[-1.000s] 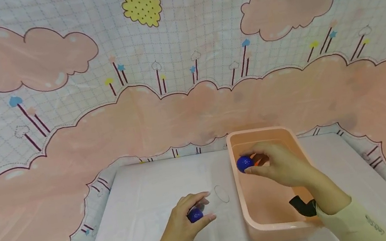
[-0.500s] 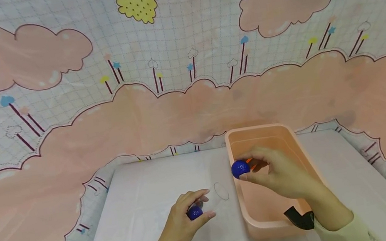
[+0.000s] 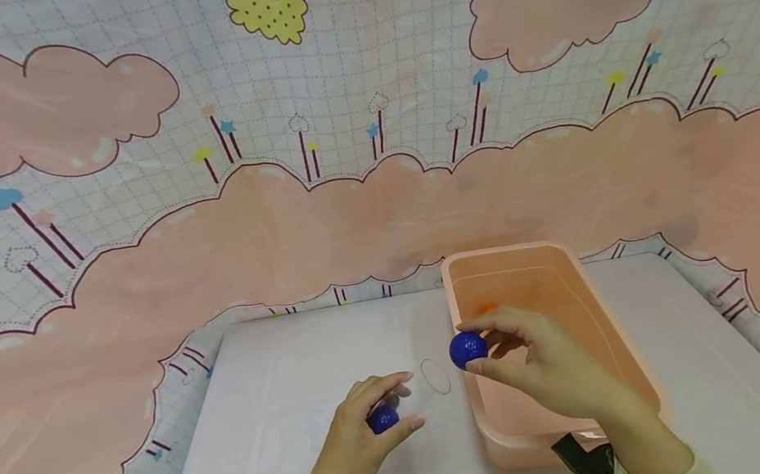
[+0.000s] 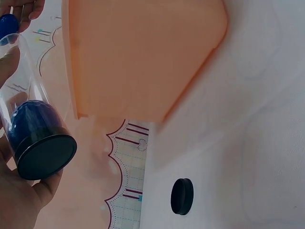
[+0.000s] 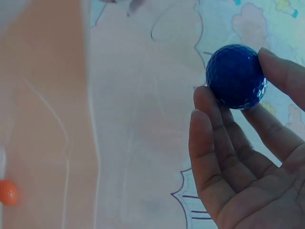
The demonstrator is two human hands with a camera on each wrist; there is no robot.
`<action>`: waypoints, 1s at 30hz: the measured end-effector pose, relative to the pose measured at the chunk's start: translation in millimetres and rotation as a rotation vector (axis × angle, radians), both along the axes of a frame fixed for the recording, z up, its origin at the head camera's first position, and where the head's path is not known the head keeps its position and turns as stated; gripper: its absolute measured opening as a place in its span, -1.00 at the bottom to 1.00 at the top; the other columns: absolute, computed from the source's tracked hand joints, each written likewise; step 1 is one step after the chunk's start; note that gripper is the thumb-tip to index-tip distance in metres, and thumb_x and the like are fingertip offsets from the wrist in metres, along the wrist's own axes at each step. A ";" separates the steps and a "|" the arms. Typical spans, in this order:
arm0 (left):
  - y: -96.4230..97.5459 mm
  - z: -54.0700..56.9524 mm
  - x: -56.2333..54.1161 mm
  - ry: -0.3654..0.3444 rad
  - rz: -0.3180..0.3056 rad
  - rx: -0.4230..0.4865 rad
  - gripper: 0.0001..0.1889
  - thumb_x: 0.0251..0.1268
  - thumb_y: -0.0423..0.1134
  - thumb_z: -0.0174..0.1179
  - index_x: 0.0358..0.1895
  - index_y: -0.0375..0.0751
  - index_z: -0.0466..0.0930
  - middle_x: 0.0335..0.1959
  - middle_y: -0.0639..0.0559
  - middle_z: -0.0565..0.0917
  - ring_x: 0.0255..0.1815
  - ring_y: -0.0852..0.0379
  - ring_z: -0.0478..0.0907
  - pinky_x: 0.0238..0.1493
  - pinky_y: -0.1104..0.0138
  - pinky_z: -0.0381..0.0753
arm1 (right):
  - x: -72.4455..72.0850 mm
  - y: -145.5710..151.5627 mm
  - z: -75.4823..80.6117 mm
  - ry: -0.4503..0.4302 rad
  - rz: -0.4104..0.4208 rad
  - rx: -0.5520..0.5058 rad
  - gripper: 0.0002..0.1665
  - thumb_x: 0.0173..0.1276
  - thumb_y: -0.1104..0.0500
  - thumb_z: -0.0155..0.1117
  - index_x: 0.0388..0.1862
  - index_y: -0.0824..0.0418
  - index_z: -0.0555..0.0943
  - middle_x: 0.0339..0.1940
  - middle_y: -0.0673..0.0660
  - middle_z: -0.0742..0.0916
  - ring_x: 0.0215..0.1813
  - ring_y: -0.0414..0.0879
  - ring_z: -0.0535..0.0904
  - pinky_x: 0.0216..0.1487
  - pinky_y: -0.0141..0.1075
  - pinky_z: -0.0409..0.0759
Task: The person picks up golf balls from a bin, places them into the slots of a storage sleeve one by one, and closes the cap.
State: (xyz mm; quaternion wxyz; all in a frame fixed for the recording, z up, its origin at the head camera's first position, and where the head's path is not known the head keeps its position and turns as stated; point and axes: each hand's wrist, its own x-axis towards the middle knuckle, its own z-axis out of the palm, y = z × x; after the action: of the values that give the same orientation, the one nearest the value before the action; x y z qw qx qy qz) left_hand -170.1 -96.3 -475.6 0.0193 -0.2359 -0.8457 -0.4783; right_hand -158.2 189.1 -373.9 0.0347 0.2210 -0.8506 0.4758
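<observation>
My left hand (image 3: 353,444) grips a clear plastic tube (image 4: 29,67) whose open mouth faces the bin. Inside it a blue golf ball (image 4: 35,119) sits against the black cap (image 4: 46,156) at the near end. In the head view, that transparent wall is nearly invisible apart from its thin round rim. My right hand (image 3: 549,363) pinches a second blue golf ball (image 3: 468,350) between thumb and fingertips. This ball is over the bin's left rim, a short way right of the tube's mouth.
A peach plastic bin (image 3: 498,450) stands on the white table (image 3: 309,356), under my right hand. Something orange and rounded (image 5: 8,192) lies in it. A loose black cap (image 4: 182,196) lies on the table in the left wrist view.
My right hand has brought its golf ball left and nearer, from over the bin's inside to its left rim. The left hand with the tube has stayed almost still.
</observation>
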 end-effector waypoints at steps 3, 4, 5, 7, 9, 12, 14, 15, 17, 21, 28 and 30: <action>0.0 0.3 1.0 0.010 0.003 -0.003 -0.46 0.24 0.14 0.43 0.30 0.43 0.55 -0.03 0.43 0.66 0.05 0.12 0.61 0.11 0.36 0.65 | 4.0 -3.7 -4.5 0.005 -0.007 -0.033 -0.56 0.33 0.15 0.53 0.18 0.04 0.71 -0.01 -0.04 0.77 -0.08 -0.15 0.71 -0.01 -0.35 0.73; -0.1 0.5 1.4 0.012 0.004 -0.003 -0.46 0.24 0.14 0.43 0.30 0.43 0.55 -0.03 0.43 0.66 0.05 0.14 0.60 0.11 0.35 0.65 | 5.4 -5.1 -6.1 0.010 -0.011 -0.044 -0.56 0.32 0.15 0.53 0.17 0.04 0.71 0.00 -0.03 0.77 -0.08 -0.14 0.71 -0.01 -0.35 0.73; -0.2 0.6 1.7 0.014 0.005 -0.002 -0.46 0.24 0.14 0.44 0.30 0.43 0.55 -0.03 0.43 0.66 0.04 0.16 0.60 0.11 0.35 0.65 | 6.9 -6.6 -7.7 0.010 -0.015 -0.056 -0.56 0.31 0.16 0.54 0.18 0.05 0.71 0.01 -0.02 0.77 -0.07 -0.13 0.70 -0.01 -0.35 0.74; -0.3 0.7 2.4 0.016 0.004 0.001 -0.47 0.25 0.12 0.44 0.30 0.43 0.55 -0.03 0.43 0.66 0.04 0.18 0.59 0.12 0.36 0.65 | 9.8 -9.6 -11.1 0.011 -0.024 -0.073 -0.54 0.32 0.15 0.54 0.19 0.08 0.70 0.02 0.00 0.76 -0.07 -0.14 0.70 -0.01 -0.35 0.73; -0.2 0.6 3.0 0.016 0.001 0.005 -0.47 0.26 0.11 0.44 0.30 0.43 0.55 -0.03 0.42 0.67 0.05 0.17 0.60 0.12 0.36 0.65 | 11.9 -12.3 -14.5 0.005 -0.039 -0.084 -0.54 0.31 0.13 0.54 0.19 0.09 0.70 0.02 0.02 0.77 -0.08 -0.16 0.70 -0.02 -0.37 0.73; 0.3 0.5 3.8 0.023 -0.002 0.007 -0.47 0.26 0.07 0.45 0.30 0.42 0.55 -0.03 0.41 0.67 0.04 0.17 0.60 0.10 0.36 0.65 | 14.1 -15.6 -19.1 -0.013 -0.057 -0.091 -0.54 0.32 0.12 0.54 0.19 0.12 0.70 0.02 0.03 0.78 -0.09 -0.19 0.71 -0.02 -0.37 0.72; 0.6 0.5 4.5 0.030 -0.002 0.005 -0.47 0.26 0.05 0.45 0.30 0.42 0.55 -0.03 0.41 0.67 0.03 0.18 0.59 0.09 0.36 0.64 | 15.1 -17.3 -21.6 -0.027 -0.070 -0.088 -0.54 0.32 0.11 0.54 0.19 0.11 0.71 0.03 0.02 0.78 -0.07 -0.19 0.70 -0.01 -0.37 0.72; 0.7 0.4 4.8 0.034 -0.004 0.003 -0.47 0.26 0.05 0.45 0.30 0.42 0.55 -0.03 0.41 0.67 0.02 0.19 0.58 0.08 0.36 0.64 | 15.2 -18.2 -22.8 -0.031 -0.072 -0.088 -0.54 0.32 0.11 0.54 0.19 0.11 0.71 0.04 0.02 0.78 -0.05 -0.19 0.70 0.00 -0.37 0.72; 0.6 0.9 5.7 0.033 -0.005 -0.003 -0.46 0.26 0.06 0.46 0.30 0.43 0.55 -0.03 0.42 0.66 0.02 0.24 0.57 0.07 0.36 0.64 | 15.0 -19.8 -24.8 -0.041 -0.072 -0.087 -0.54 0.33 0.10 0.53 0.20 0.08 0.71 0.06 0.01 0.77 -0.02 -0.18 0.69 0.01 -0.36 0.72; 0.5 2.4 7.5 0.015 -0.006 -0.010 -0.45 0.25 0.07 0.46 0.31 0.47 0.53 -0.02 0.45 0.65 0.03 0.29 0.54 0.08 0.36 0.64 | 13.9 -22.2 -27.8 -0.055 -0.062 -0.091 -0.54 0.34 0.07 0.52 0.21 0.04 0.70 0.07 -0.03 0.77 0.01 -0.16 0.69 0.04 -0.33 0.73; 1.2 4.8 8.3 0.014 -0.011 -0.007 -0.44 0.23 0.07 0.48 0.30 0.49 0.53 -0.02 0.47 0.65 0.04 0.23 0.57 0.08 0.36 0.64 | 11.9 -25.0 -29.9 -0.056 -0.042 -0.072 -0.53 0.35 0.03 0.51 0.22 0.02 0.69 0.07 -0.06 0.76 0.04 -0.07 0.69 0.05 -0.32 0.73; 0.9 4.9 8.1 0.025 -0.013 -0.006 -0.43 0.23 0.05 0.48 0.31 0.49 0.53 -0.01 0.47 0.65 0.04 0.23 0.57 0.08 0.36 0.64 | 11.5 -25.7 -30.4 -0.058 -0.034 -0.067 -0.53 0.35 0.03 0.51 0.23 0.02 0.68 0.08 -0.05 0.76 0.04 -0.06 0.70 0.06 -0.32 0.73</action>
State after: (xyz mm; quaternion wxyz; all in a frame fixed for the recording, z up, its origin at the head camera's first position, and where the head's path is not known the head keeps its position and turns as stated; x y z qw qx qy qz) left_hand -162.1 -95.4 -470.7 0.0261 -0.2475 -0.8452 -0.4729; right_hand -146.8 163.5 -404.3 0.0254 0.1911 -0.8385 0.5096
